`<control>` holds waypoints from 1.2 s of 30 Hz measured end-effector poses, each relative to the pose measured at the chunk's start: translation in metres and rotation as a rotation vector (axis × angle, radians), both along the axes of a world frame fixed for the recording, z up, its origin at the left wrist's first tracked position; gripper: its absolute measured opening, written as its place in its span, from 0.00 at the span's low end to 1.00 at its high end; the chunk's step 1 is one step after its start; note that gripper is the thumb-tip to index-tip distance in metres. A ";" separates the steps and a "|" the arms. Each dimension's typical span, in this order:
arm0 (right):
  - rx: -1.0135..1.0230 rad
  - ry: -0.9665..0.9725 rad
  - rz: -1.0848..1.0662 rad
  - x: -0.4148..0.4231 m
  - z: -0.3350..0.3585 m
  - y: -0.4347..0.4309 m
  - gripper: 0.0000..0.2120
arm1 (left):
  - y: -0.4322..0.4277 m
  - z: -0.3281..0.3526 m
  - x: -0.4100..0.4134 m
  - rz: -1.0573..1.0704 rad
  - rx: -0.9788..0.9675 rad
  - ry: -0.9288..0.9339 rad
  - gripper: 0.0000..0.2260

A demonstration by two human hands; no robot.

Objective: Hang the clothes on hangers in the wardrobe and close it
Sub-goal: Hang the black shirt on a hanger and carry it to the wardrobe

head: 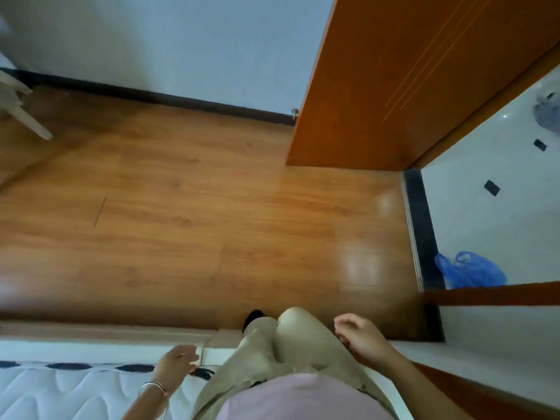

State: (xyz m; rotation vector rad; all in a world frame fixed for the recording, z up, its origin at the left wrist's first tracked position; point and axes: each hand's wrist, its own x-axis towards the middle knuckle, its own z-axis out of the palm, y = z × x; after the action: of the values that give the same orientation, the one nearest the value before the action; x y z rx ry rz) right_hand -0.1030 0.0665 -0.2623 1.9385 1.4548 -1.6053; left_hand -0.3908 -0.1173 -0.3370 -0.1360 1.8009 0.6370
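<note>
left hand (177,363) over the mattress (75,389), right hand (360,336) by the knee; both loose, holding nothing. no clothes, hangers or wardrobe visible. likely between garments; next: find one.

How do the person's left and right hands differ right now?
The left hand hangs low beside the mattress edge and wears bangles at the wrist; the right hand is raised a little higher near the knee, with a bare wrist. Both are empty, fingers loosely curled.
</note>
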 end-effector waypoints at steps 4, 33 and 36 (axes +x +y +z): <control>-0.060 -0.176 0.233 -0.013 -0.014 0.053 0.08 | 0.017 -0.017 -0.013 0.171 -0.042 -0.012 0.12; 0.004 -0.074 1.473 -0.538 -0.057 0.261 0.06 | 0.102 0.011 -0.057 1.359 -0.290 -0.100 0.13; 0.030 -0.028 1.472 -0.598 -0.054 0.219 0.05 | 0.066 0.009 -0.132 1.465 -0.246 -0.028 0.15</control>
State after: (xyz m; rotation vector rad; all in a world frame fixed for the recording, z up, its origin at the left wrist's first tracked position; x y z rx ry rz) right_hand -0.7013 0.2858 -0.3163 0.4092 2.0225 -0.7717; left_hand -0.5229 -0.0518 -0.3277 -1.7019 1.5033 1.3571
